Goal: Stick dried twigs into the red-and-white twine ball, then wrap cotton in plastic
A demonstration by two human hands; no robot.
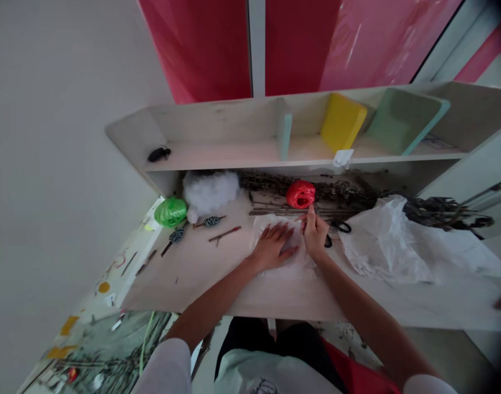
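My left hand (276, 246) lies flat with fingers spread on a thin white plastic sheet (289, 268), pressing it against the desk. At the sheet's right edge is my right hand (315, 232), its fingers curled together; what they hold, if anything, is hidden. Black scissor handles (341, 226) show just beside and partly behind the right hand. Just beyond that hand sits a ball of red plastic twine (300, 195). Left of the sheet lie a short twig with a reddish tip (225, 234) and a twig wrapped in dark patterned cord (211, 221).
White stuffing (211, 191) and a green twine ball (170, 212) stand at the back left. Dried stems (344, 191) run along the back under a shelf (226, 156). A crumpled white plastic bag (392, 246) covers the right side. Sticks (111, 350) litter the floor at left.
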